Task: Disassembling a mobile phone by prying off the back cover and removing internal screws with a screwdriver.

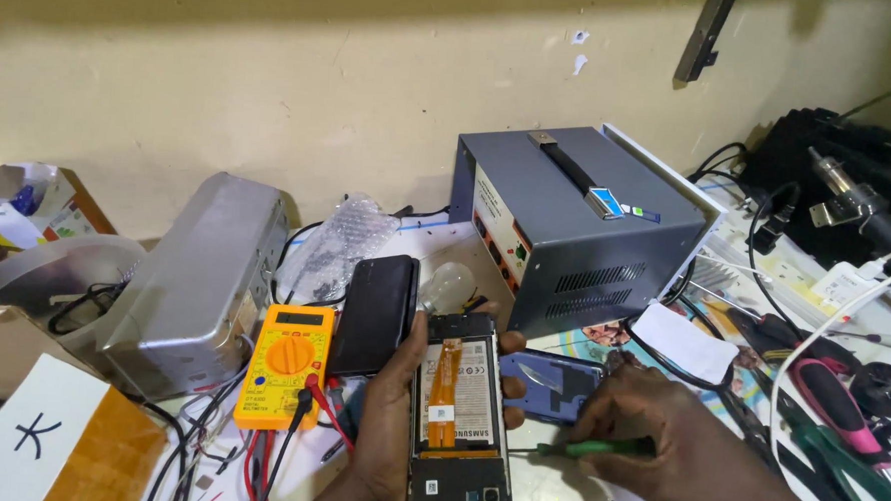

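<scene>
Left hand (390, 418) wrapped around an opened phone (461, 422), thumb along the near edge and fingertips curled over the far edge, so that the exposed back faces up and stays steady for work. Battery and an orange flex strip laid bare down the middle of that phone, back cover off. Right hand (672, 446) closed in a pinch on a green-handled screwdriver (587, 448), held nearly flat, tip aimed at the phone's right edge and seemingly just touching it; exact contact too small to tell. Just right of the phone, a blue phone cover (552, 383) lying inside-up, probably set aside within easy reach. Just left of the phone, a yellow multimeter (285, 366) with red and black leads trailing toward the viewer, and a black phone (375, 313) lying face down between meter and opened phone. Behind the phone, a pale light bulb (448, 286) and a grey metal power box (577, 221) with a carry handle. Further left of the phone, a silver metal case (199, 275); far right, tangled cables and pink-handled tools (839, 403).
</scene>
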